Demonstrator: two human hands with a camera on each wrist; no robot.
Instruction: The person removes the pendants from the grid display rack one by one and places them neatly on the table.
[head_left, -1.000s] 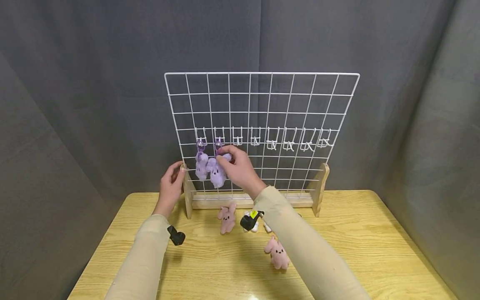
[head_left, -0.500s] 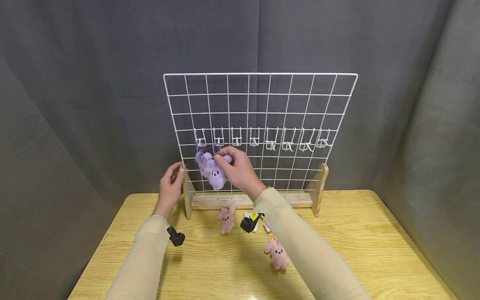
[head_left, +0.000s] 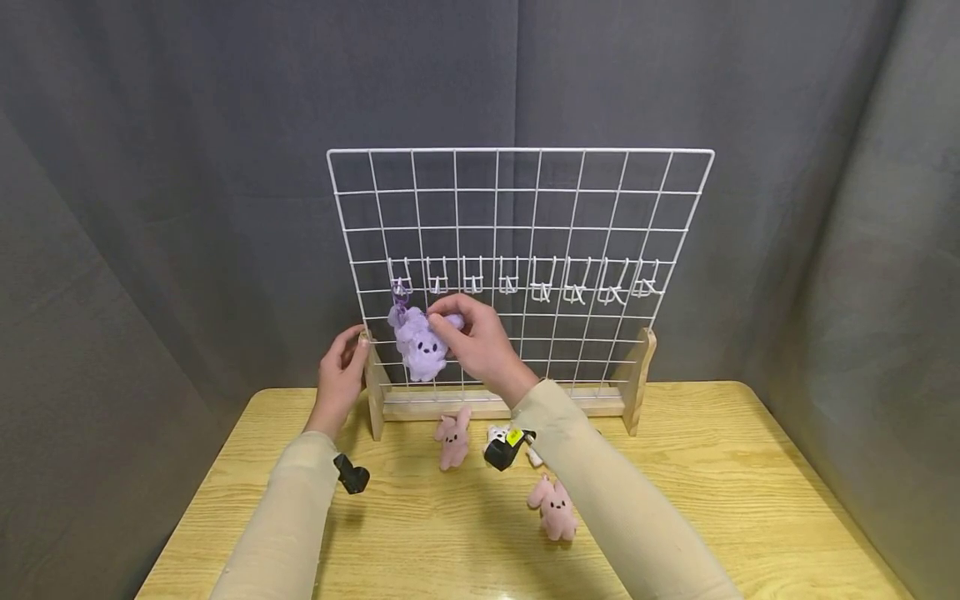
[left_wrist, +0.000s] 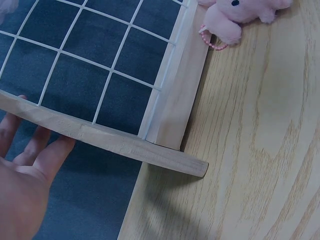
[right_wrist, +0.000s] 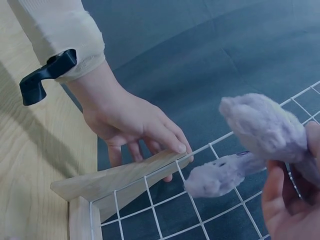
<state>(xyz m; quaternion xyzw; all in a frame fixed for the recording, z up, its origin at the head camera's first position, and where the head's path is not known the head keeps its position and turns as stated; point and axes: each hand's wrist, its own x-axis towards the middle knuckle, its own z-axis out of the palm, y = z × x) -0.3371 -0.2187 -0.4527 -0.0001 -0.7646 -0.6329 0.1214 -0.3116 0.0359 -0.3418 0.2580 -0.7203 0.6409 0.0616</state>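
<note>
My right hand [head_left: 480, 337] pinches a purple plush bunny keychain [head_left: 425, 350] near its top, in front of the white wire grid [head_left: 521, 151]. Behind it and to its left, a second purple plush keychain [right_wrist: 215, 177] hangs by its purple ring [head_left: 401, 292] from the leftmost hook, partly covered in the head view. Nothing hangs on the second hook [head_left: 437, 285]. My left hand [head_left: 341, 375] grips the left wooden upright [head_left: 375, 383] of the stand; in the right wrist view its fingers reach round the wood.
Several more white hooks [head_left: 542, 290] line the grid to the right. On the wooden table [head_left: 675, 483] lie two pink plush bunnies, one near the stand [head_left: 453, 439] and one closer [head_left: 557, 510]. White plush toys [head_left: 498, 432] are partly hidden by the right wrist camera [head_left: 504, 450].
The right hand's purple plush has come off the second hook and shifted slightly left and down, now overlapping the hanging one. The left hand stays on the upright.
</note>
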